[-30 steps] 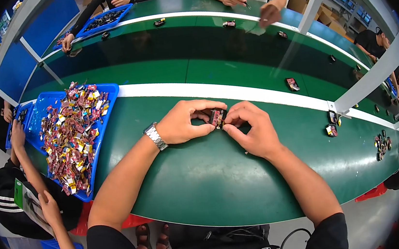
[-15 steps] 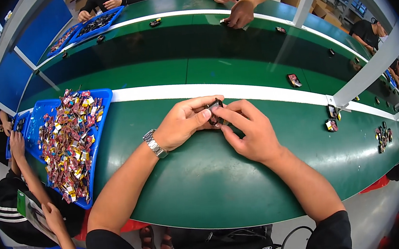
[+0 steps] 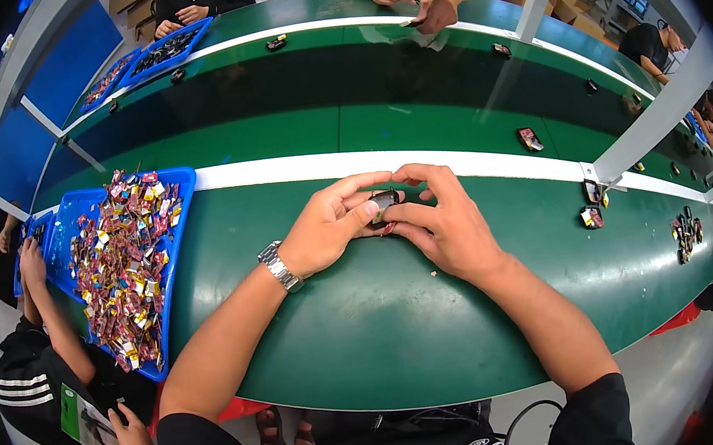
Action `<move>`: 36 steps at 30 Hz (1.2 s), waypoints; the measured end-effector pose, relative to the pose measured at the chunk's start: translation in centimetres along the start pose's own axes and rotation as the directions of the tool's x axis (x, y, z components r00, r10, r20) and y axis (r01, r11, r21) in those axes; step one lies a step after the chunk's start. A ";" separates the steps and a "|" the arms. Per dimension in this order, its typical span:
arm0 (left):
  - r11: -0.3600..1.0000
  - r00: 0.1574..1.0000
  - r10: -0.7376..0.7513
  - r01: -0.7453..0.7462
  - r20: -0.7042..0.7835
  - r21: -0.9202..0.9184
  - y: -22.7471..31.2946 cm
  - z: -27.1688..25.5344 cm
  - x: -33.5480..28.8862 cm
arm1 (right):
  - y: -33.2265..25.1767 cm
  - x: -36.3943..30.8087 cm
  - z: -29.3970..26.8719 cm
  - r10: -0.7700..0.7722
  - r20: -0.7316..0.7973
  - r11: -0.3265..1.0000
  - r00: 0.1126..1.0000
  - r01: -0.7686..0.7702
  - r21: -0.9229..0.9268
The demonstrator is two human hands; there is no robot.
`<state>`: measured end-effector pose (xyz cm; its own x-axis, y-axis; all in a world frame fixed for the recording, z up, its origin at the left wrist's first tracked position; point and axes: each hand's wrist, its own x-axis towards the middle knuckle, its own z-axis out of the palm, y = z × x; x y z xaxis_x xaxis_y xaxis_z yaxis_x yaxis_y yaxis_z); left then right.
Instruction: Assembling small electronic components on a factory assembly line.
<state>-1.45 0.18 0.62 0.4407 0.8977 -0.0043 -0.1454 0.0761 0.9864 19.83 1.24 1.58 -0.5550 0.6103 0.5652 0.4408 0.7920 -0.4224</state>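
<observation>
One small dark component (image 3: 385, 201) sits pinched between both hands just above the green worktop (image 3: 367, 326), close to the white stripe (image 3: 281, 170). Its long axis cannot be told; fingers cover most of it. Left hand (image 3: 331, 225) grips it with thumb and curled fingers, a metal wristwatch (image 3: 276, 266) on the wrist. Right hand (image 3: 443, 222) pinches it from the opposite side, fingertips meeting the left ones. One blue tray (image 3: 179, 232) heaped with small mixed pieces lies well to the left. Four similar small parts lie scattered on the right, one (image 3: 529, 138) beyond the stripe. Nothing stands between tray and hands.
</observation>
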 end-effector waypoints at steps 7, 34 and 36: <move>0.991 0.997 -0.074 0.076 0.024 -0.106 0.5 -0.3 -0.2 | 0.2 0.0 0.4 0.116 0.023 0.969 0.993 -0.118 0.217; 1.000 1.000 0.023 -0.023 0.010 0.005 0.3 0.4 -0.3 | 0.1 -0.3 0.6 0.154 0.019 0.950 0.988 -0.154 0.271; 0.999 0.999 0.037 -0.038 0.013 0.034 0.5 0.4 -0.2 | 0.1 0.1 0.4 0.157 0.012 0.956 0.988 -0.155 0.250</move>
<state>-1.21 -0.14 1.16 0.4468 0.8940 0.0347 -0.1319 0.0275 0.9909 19.48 1.40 1.32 -0.4877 0.7271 0.4832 0.3307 0.6661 -0.6685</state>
